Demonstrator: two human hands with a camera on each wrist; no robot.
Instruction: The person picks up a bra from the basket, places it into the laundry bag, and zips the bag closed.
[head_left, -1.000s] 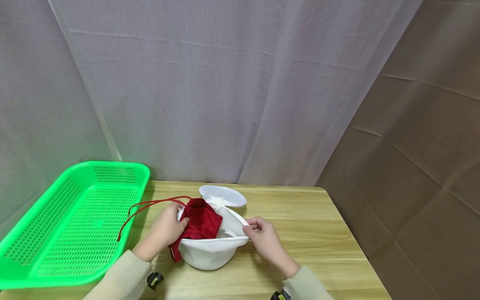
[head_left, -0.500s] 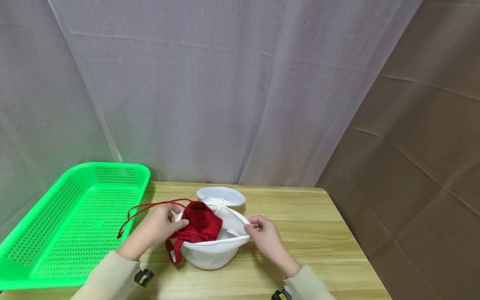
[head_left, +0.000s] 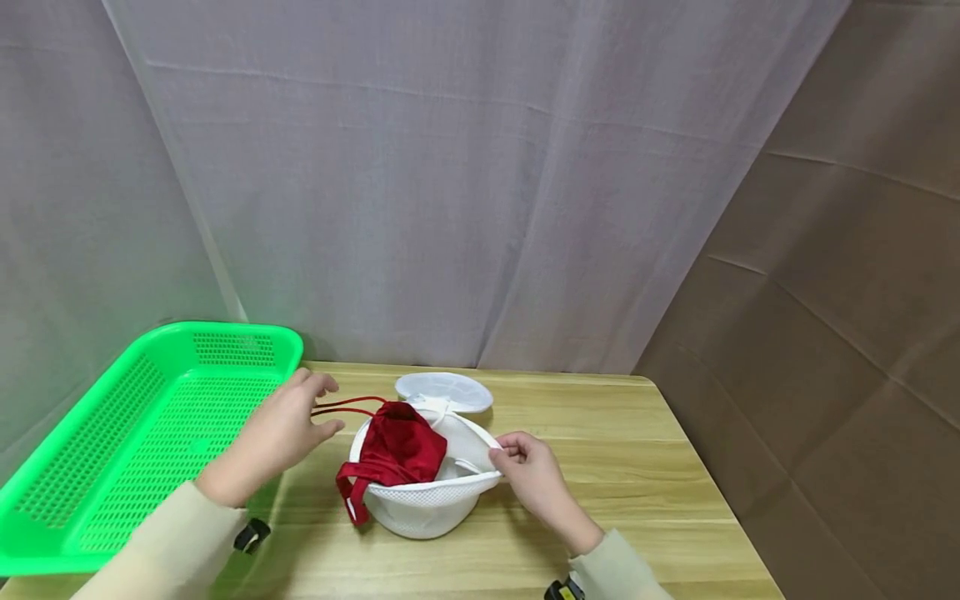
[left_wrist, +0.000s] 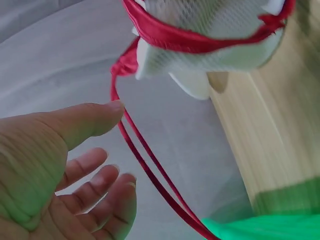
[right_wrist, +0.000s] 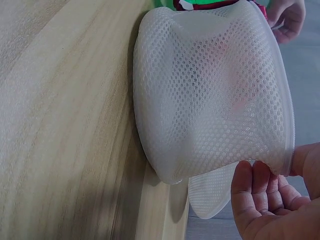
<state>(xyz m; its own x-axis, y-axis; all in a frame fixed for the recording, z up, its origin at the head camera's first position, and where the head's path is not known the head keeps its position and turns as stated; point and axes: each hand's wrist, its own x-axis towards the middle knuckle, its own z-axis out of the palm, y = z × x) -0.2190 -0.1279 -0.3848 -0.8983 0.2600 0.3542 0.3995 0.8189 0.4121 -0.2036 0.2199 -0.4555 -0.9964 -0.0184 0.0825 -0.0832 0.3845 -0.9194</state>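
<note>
A white mesh laundry bag (head_left: 420,518) stands on the table with its round lid (head_left: 456,392) flipped back behind it. Red satin cloth (head_left: 408,446) lies bunched in the mouth, and a red strap (left_wrist: 190,42) hangs outside over the left side. Two thin red cords (left_wrist: 155,175) run left from the cloth towards the green basket. My left hand (head_left: 279,429) is beside the cords, fingers spread and holding nothing; its thumb overlaps them in the left wrist view. With thumb and fingers, my right hand (head_left: 531,477) pinches the bag's rim at the right.
A shallow green plastic basket (head_left: 198,417) with perforated walls sits at the left, partly behind my left forearm. The wooden table (head_left: 600,467) ends at a grey curtain (head_left: 420,208) behind, and a brown cloth wall (head_left: 840,333) rises on the right.
My left hand has let go of the bag's left rim and the red cloth and moved left, towards the basket. The right hand keeps its grip in place.
</note>
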